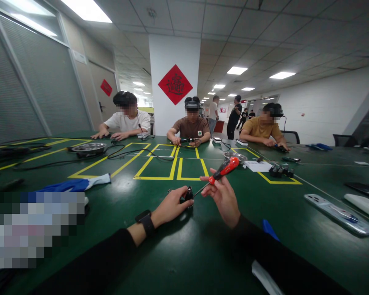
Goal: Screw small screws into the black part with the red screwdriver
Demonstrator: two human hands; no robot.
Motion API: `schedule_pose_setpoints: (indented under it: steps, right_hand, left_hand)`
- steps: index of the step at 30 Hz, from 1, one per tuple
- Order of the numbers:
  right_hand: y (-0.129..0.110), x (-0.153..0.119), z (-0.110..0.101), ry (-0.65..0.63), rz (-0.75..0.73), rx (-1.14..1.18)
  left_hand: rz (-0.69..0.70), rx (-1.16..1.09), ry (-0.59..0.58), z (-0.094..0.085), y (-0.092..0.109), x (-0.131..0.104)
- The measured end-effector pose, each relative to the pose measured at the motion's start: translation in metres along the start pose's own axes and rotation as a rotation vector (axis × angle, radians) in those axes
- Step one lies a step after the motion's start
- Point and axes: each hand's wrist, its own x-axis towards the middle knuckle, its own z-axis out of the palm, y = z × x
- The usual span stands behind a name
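My left hand (172, 203) is closed around a small black part with a shiny metal top (189, 191), low over the green table. I cannot make out the part's exact kind. In my right hand (224, 200) is a screwdriver (224, 169) with a red and black handle, its handle end tilted up and to the right. The fingers grip it near the front of the handle. Its thin metal shaft slants down to the left toward the black part, and whether the tip touches it is unclear.
Yellow tape marks the green table (160, 246). To the right are several black parts (281, 170), white paper (257, 166) and a phone (338, 214). A blue and white glove (76, 183), cables and a metal dish (90, 148) lie left. People sit working opposite.
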Motion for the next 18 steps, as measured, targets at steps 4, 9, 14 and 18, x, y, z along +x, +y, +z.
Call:
schedule_pose_setpoints:
  steps: [4,9,14,18]
  right_hand:
    - [-0.0005,0.0015,0.0,-0.007,0.003,-0.078]
    - [0.0031,0.0037,-0.0016,0.048,-0.06,-0.147]
    - [0.0032,0.0016,-0.0018,0.061,-0.073,-0.154]
    - [-0.0013,-0.0018,0.0,-0.008,-0.036,-0.082]
  left_hand:
    - [0.014,-0.004,-0.006,-0.0005,0.0008,-0.0001]
    - [0.025,0.0,0.007,0.0006,-0.0005,0.0008]
    - [0.004,-0.016,0.01,0.0018,-0.0011,0.0008]
    - [0.005,-0.02,0.014,0.002,-0.0017,0.0011]
